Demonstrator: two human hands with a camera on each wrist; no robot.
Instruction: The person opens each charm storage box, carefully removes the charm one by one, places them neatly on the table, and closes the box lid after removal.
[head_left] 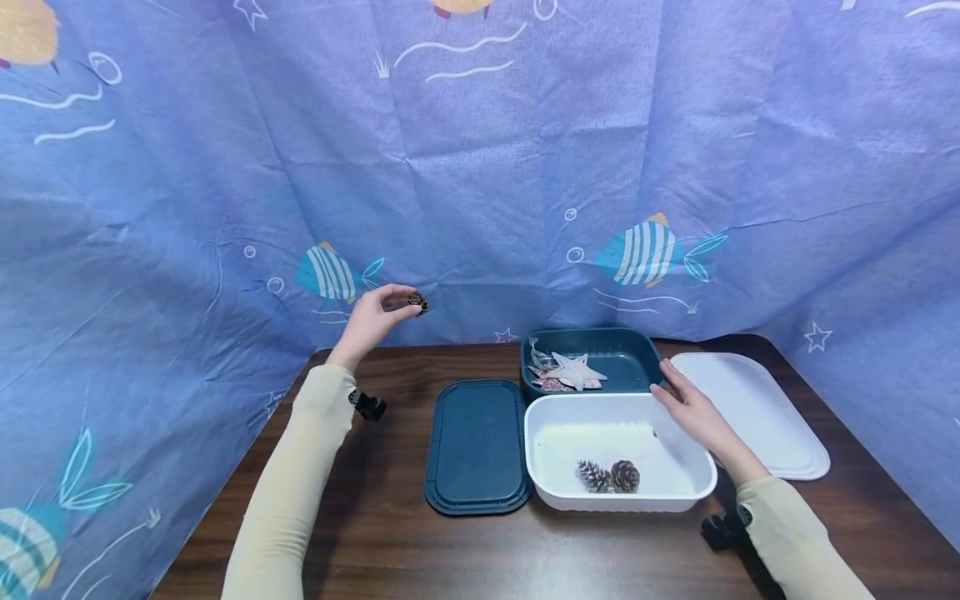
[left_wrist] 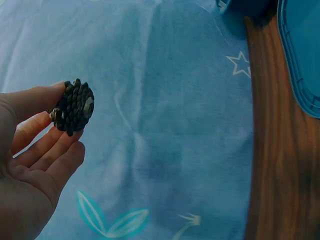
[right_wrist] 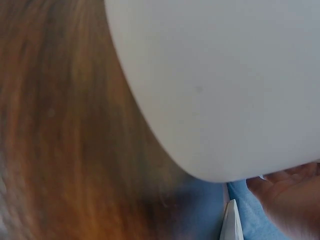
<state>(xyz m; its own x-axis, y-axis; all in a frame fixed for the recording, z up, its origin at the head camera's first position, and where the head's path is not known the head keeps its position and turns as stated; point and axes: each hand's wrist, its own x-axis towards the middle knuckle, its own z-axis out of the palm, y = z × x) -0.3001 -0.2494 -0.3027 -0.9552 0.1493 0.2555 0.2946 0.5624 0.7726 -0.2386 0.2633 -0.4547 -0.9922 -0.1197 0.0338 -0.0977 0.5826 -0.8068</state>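
Note:
Raised above the table's far left side, my left hand (head_left: 378, 321) pinches a small brown pine cone (left_wrist: 75, 107) between thumb and fingers. My right hand (head_left: 690, 408) lies with extended fingers at the right side of the white container (head_left: 551, 450), its fingertips near the corner of the dark blue container (head_left: 645, 354) behind. Two pine cones (head_left: 625, 476) sit in the white container. A white star ornament (head_left: 576, 372) and some patterned pieces lie at the left inside the dark blue one. The right wrist view mostly shows the white container's outer wall (right_wrist: 215, 90).
A dark blue lid (head_left: 478, 446) lies flat left of the containers. A white lid (head_left: 757, 417) rests on the wooden table (head_left: 390, 533) to their right. Behind the table hangs a blue fish-patterned cloth (head_left: 480, 183).

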